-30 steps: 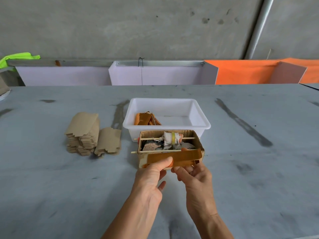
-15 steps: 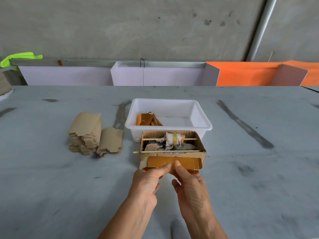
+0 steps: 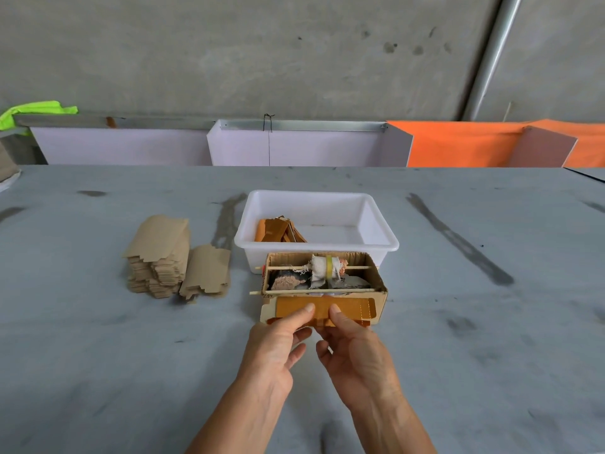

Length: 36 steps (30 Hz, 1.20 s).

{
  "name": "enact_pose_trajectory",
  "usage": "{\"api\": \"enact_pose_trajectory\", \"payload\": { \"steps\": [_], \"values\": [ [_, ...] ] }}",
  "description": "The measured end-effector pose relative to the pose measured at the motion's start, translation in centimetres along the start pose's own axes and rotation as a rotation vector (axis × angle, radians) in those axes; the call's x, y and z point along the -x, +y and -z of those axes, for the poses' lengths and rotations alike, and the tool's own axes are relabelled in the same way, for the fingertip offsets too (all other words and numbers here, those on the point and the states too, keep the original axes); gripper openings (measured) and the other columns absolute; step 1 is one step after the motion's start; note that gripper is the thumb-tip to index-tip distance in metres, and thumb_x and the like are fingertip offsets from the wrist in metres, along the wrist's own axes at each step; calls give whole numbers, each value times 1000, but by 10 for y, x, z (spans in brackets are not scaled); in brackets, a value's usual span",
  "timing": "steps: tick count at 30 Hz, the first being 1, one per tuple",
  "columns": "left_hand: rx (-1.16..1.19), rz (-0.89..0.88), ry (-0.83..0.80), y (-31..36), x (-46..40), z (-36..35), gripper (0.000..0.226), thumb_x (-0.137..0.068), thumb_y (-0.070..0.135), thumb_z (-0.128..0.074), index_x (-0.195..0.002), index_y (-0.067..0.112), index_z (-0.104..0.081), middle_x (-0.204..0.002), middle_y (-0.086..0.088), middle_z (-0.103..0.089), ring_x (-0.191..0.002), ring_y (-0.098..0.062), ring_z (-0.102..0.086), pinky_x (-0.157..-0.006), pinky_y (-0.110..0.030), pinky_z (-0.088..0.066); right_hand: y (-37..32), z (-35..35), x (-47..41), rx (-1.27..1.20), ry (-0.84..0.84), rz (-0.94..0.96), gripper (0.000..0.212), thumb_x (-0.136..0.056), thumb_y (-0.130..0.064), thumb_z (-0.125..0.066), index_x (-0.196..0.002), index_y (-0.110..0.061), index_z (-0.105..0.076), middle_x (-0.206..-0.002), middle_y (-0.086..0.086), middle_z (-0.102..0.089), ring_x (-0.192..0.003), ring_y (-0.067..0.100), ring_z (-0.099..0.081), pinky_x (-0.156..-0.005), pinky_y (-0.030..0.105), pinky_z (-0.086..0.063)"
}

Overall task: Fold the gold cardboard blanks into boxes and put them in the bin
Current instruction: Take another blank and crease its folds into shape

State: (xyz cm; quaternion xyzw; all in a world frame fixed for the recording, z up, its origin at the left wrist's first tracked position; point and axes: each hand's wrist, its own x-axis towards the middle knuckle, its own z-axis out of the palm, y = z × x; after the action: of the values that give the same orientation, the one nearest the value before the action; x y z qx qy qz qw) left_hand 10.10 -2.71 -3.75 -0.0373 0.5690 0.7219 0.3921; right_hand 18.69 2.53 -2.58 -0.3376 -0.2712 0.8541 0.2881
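A flat gold cardboard blank point(image 3: 347, 308) lies against the front of a brown cardboard jig box point(image 3: 379, 286) at the table's middle. My left hand point(image 3: 278, 345) and my right hand point(image 3: 355, 352) both pinch the blank's near edge, thumbs on top, side by side. Behind the jig stands the white plastic bin point(image 3: 376, 237), with folded gold boxes point(image 3: 278, 229) in its left part. A stack of brown-backed blanks point(image 3: 160, 253) sits to the left, with one blank point(image 3: 208, 270) leaning on its right side.
The jig box holds two thin sticks point(image 3: 314, 291), a cloth roll with yellow tape point(image 3: 325, 268) and grey scraps. White and orange panels point(image 3: 458, 147) line the far table edge below a concrete wall. A neon green cloth point(image 3: 32, 113) hangs at far left.
The gold blank has turned from tilted to level against the jig's front. Both hands have shifted back toward me, and my thumbs have come together on the blank's near edge.
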Motion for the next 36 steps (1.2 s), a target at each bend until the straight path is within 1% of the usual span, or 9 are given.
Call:
{"api": "enact_pose_trajectory", "payload": {
  "steps": [6,10,12,17,22,25,29,34,36],
  "values": [
    [14,22,-30,0,-2,3,41,-70,14,-79,-107,6,-62,-92,-10,-69,-80,-21,-65,-70,-33,-46,-6,-2,-3,-24,-125,-24,23,-89,-10,-54,-106,-16,-68,-101,4,-74,-82,11,-64,-69,26,-37],
    [51,-18,-2,1,-3,3,33,-69,14,-80,-97,8,-64,-85,-8,-70,-78,-21,-65,-69,-32,-47,-7,0,1,82,-98,-11,29,-68,-21,-68,-97,-16,-67,-82,2,-72,-84,14,-60,-74,30,-39],
    [41,-48,-6,0,0,2,31,-63,16,-82,-88,9,-67,-77,-5,-72,-80,-22,-67,-71,-33,-48,-5,2,3,174,-55,46,18,-66,-13,-72,-83,-17,-68,-76,2,-71,-79,16,-61,-73,33,-40],
    [61,11,-63,6,4,3,62,-39,29,-84,-94,6,-66,-87,-12,-72,-84,-24,-67,-63,-33,-49,-8,2,3,311,35,134,15,-75,-4,-74,-84,-13,-66,-71,1,-70,-73,17,-59,-71,33,-42],
    [87,47,-102,13,2,-3,30,-54,7,-79,-79,2,-65,-64,-9,-69,-56,-16,-63,-48,-25,-50,-15,-1,-2,354,22,127,14,-74,-2,-74,-79,-14,-67,-62,0,-67,-65,15,-56,-63,30,-43],
    [91,-2,-44,18,0,-12,14,-67,1,-77,-72,3,-64,-61,-8,-66,-57,-17,-60,-53,-26,-49,-16,-3,-4,307,-3,113,13,-73,-6,-74,-82,-13,-68,-66,0,-67,-64,15,-56,-60,29,-41],
    [88,-77,-12,27,-2,-18,20,-68,2,-79,-80,4,-63,-70,-11,-67,-59,-19,-61,-54,-27,-48,-22,-4,-7,248,-8,107,9,-76,-4,-72,-78,-12,-67,-64,3,-65,-61,15,-57,-57,27,-44],
    [119,-87,-108,48,0,-17,34,-60,21,-82,-86,9,-64,-73,-11,-69,-62,-21,-64,-55,-27,-51,-38,-10,-16,298,4,148,15,-79,-1,-70,-70,-11,-63,-56,2,-60,-48,8,-55,-45,20,-44],
    [41,-142,-123,56,-3,-14,28,-59,12,-81,-82,10,-66,-67,-7,-69,-60,-20,-63,-52,-25,-52,-45,-13,-21,331,7,172,19,-78,1,-71,-66,-10,-60,-54,4,-57,-46,9,-52,-44,20,-41]
  ]
}}
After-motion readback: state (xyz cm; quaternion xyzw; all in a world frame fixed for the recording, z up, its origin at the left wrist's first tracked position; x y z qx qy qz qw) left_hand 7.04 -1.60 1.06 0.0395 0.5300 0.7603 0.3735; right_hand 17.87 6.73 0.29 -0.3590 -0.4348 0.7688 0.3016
